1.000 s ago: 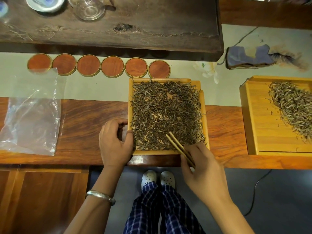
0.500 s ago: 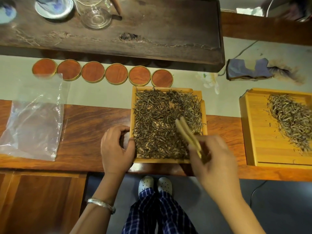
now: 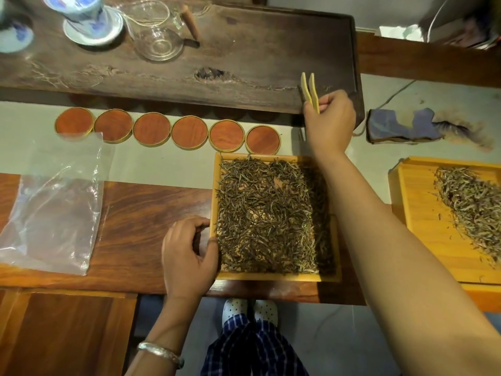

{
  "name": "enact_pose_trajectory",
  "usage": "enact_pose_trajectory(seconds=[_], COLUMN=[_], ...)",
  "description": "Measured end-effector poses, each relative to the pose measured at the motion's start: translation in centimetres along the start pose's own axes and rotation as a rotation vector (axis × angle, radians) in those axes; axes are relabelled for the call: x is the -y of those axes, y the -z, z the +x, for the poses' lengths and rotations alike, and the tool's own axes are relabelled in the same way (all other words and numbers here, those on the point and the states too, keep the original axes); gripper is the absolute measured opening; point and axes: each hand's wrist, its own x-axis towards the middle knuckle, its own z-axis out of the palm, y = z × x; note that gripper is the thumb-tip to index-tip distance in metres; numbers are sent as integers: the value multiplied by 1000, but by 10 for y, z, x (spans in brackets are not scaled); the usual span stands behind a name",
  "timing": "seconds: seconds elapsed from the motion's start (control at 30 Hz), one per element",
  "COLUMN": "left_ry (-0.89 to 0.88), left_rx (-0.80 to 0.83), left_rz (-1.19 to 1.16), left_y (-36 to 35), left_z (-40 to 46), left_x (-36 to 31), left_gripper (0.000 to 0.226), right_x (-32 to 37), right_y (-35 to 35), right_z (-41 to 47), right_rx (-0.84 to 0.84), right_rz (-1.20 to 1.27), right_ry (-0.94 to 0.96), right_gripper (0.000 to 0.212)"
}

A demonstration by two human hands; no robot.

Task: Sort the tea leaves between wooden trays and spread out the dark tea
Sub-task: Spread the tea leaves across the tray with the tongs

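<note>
Dark tea leaves (image 3: 265, 215) lie spread across a small wooden tray (image 3: 271, 276) in the middle of the table. My left hand (image 3: 187, 256) grips that tray's left rim, thumb on its edge. My right hand (image 3: 329, 123) is stretched out beyond the tray's far right corner and holds bamboo tweezers (image 3: 310, 89), tips pointing up over the dark tea board (image 3: 244, 63). At the right stands a second wooden tray (image 3: 423, 226) with a heap of paler tea leaves (image 3: 471, 207).
Several round wooden coasters (image 3: 189, 132) line up behind the middle tray. A clear plastic bag (image 3: 51, 207) lies at the left. A blue-and-white cup on its saucer (image 3: 89, 20) and a glass pitcher (image 3: 157, 33) stand on the tea board. A blue cloth (image 3: 401, 127) lies at right.
My right hand has lifted the tweezers off the dark tea and carried them away to the far right, over the tea board's edge. My left hand keeps its hold on the tray rim.
</note>
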Motion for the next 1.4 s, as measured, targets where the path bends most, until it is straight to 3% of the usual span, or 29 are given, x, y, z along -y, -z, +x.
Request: enact_pose_trajectory(seconds=[0.77,1.0,1.17,1.4], left_ry=[31,32,29,32], left_rx=[-18,-13,-15,-16], left_rz=[-2,8,20,36], left_y=[-1,-1,-1,-2], left_z=[-1,-2,-2,-3], left_x=[-3,-4,-3,-2], left_gripper=[28,27,25,26], right_x=[-1,6,-30,-108], right_y=[-18,6,77,117], right_z=[16,8,-45,-148], right_rx=[-8,-51,-71,164], right_rz=[-145,-88,68,-42], right_ry=[-21,54,215,102], right_gripper=[28,51,33,20])
